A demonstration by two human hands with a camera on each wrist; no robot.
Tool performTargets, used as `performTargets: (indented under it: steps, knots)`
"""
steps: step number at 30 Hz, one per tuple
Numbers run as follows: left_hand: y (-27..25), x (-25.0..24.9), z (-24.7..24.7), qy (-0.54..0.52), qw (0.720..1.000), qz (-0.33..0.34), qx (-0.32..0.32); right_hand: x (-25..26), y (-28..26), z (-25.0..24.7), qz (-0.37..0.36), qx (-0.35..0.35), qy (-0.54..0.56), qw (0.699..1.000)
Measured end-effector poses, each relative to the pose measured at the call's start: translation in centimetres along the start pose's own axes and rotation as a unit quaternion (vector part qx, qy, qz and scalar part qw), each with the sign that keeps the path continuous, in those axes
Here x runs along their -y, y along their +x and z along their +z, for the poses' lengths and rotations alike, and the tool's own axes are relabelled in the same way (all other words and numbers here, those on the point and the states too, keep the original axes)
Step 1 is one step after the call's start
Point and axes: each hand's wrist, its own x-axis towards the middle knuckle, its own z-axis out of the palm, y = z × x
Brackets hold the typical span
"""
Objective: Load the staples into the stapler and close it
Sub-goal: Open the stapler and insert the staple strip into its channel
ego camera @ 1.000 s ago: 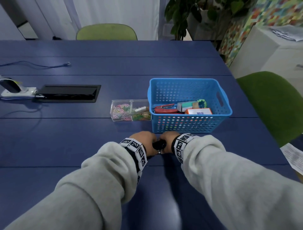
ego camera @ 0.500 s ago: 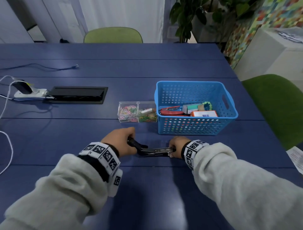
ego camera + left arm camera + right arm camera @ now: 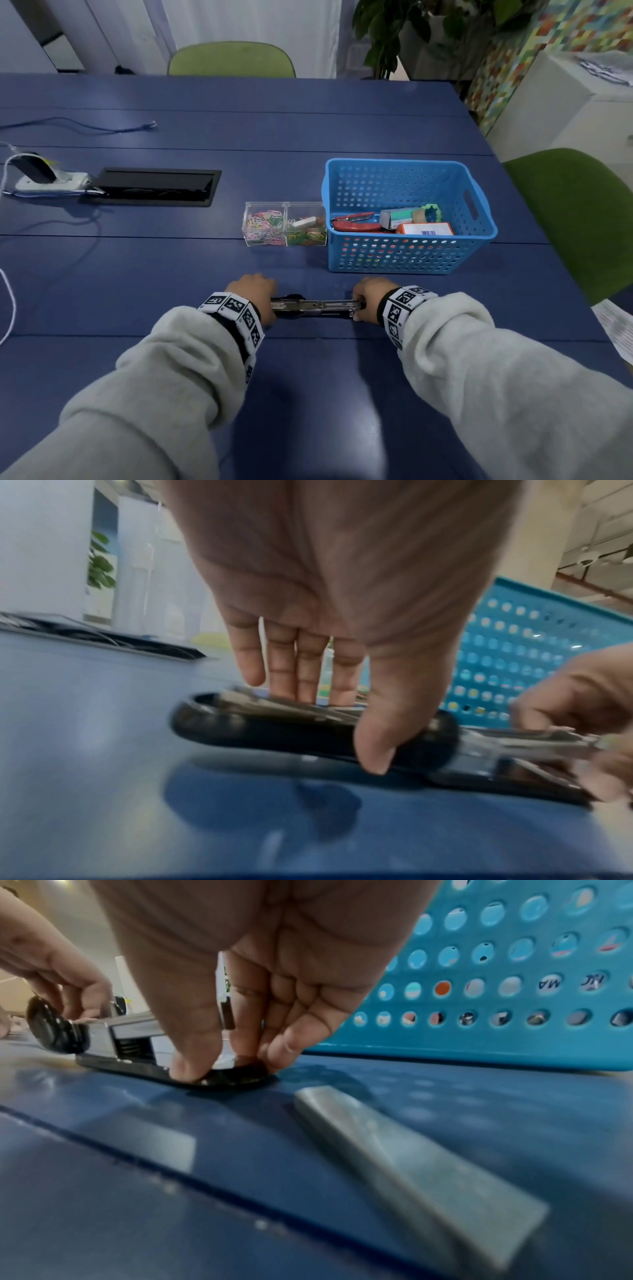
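A black stapler point(image 3: 315, 305) lies unfolded flat on the blue table point(image 3: 171, 274), its metal staple channel facing up. My left hand point(image 3: 255, 291) grips the black cover end point(image 3: 274, 731) between thumb and fingers. My right hand point(image 3: 371, 296) pinches the other end, its fingertips point(image 3: 188, 1069) pressed on the black base point(image 3: 240, 1076). A silver strip of staples point(image 3: 411, 1164) lies loose on the table just under my right wrist; my sleeve hides it in the head view.
A blue perforated basket point(image 3: 411, 253) with office items stands just beyond the stapler. To its left stand two clear boxes of paper clips point(image 3: 286, 224). Farther left are a cable hatch point(image 3: 154, 186) and a power strip point(image 3: 51, 180). A sheet of paper point(image 3: 613, 325) lies at the right edge.
The stapler went from folded between my close-set hands to spread out flat. My left hand swung the cover out to the left; my right hand kept the base down.
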Motion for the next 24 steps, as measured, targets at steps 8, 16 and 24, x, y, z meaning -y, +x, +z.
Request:
performTargets:
  steps: [8, 16, 24]
  knots:
    - [0.5, -3.0, 1.1, -0.098, 0.989, 0.106, -0.025, -1.1, -1.7, -0.8, 0.005, -0.026, 0.032, 0.999]
    - [0.6, -3.5, 1.1, -0.100, 0.987, 0.123, -0.014, -6.4, -5.6, -1.6, 0.154, -0.026, 0.040, 0.987]
    - [0.5, -4.5, 0.9, -0.063, 0.989, 0.132, -0.015, -4.7, -5.0, 0.8, 0.123, 0.024, 0.001, 0.992]
